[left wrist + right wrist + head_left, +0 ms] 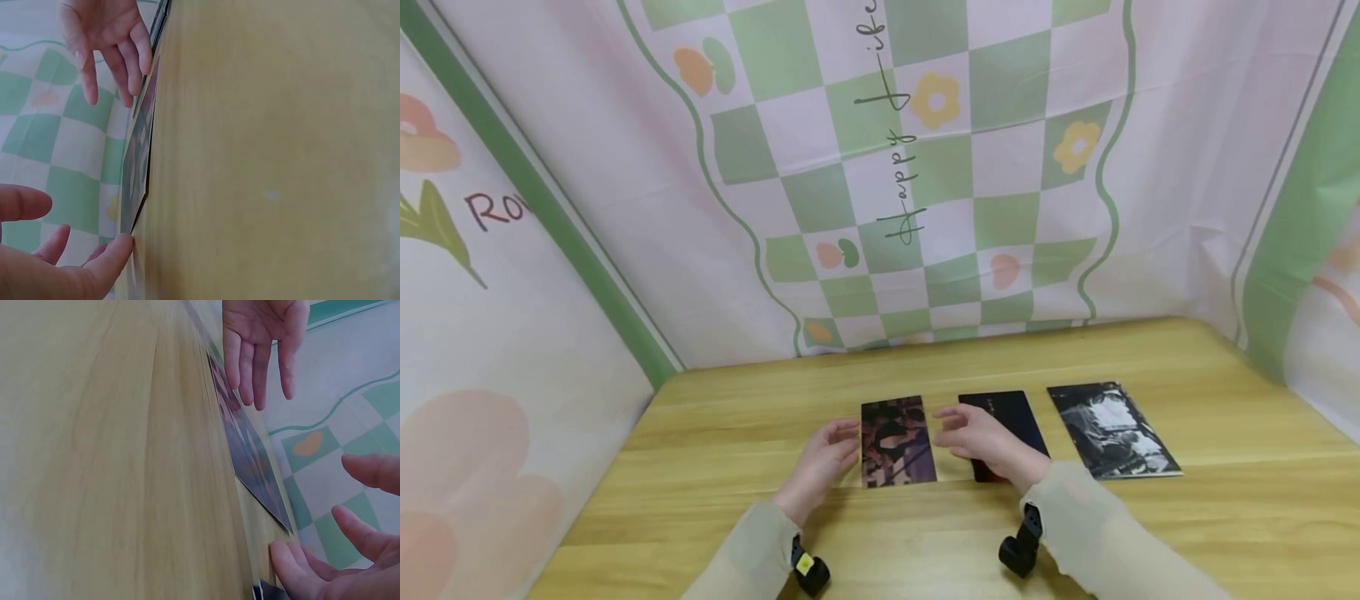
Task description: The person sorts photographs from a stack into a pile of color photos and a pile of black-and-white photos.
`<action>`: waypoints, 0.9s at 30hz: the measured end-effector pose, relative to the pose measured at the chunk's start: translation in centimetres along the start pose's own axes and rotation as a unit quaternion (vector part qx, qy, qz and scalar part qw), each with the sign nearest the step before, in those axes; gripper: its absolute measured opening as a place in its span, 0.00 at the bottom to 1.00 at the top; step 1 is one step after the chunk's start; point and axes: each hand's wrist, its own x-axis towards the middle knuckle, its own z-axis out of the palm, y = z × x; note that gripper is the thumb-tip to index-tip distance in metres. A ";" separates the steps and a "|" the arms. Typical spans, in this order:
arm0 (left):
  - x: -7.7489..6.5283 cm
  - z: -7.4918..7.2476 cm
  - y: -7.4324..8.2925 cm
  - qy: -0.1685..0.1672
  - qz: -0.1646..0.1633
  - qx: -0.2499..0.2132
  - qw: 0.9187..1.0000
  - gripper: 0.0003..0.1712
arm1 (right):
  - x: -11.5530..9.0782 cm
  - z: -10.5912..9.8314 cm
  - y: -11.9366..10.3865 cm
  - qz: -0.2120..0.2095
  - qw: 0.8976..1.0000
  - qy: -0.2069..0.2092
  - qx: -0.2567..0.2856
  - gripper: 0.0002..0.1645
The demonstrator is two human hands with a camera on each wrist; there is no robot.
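A dark purple-brown picture print (897, 442) lies flat on the wooden table between the two hands. At its left edge is my left hand (822, 468), fingers relaxed and spread; in the left wrist view, one of its fingertips (119, 250) appears to touch the table beside the print. My right hand (988, 442) reaches over a black picture print (1018, 412) and covers part of it. Its loosely extended fingers point toward the purple print's right edge, with a small gap between. Neither hand holds anything.
A black-and-white picture print (1116, 429) lies to the right of the black one. The wooden table (737, 417) ends at a hanging cloth (925, 208) with green checks at the back. Another patterned cloth (490, 333) hangs on the left.
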 end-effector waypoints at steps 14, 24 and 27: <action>0.6 0.0 0.6 -0.003 -0.031 -0.016 0.999 0.26 | 0.8 1.2 -0.1 -0.016 0.999 -0.005 -0.040 0.33; 1.0 -0.1 0.8 -0.017 -0.059 -0.059 0.996 0.25 | 0.9 1.5 0.1 -0.013 0.999 0.007 -0.050 0.33; 1.0 -0.1 0.8 -0.018 -0.066 -0.079 0.995 0.25 | 1.0 1.5 0.2 -0.009 0.999 0.011 -0.043 0.33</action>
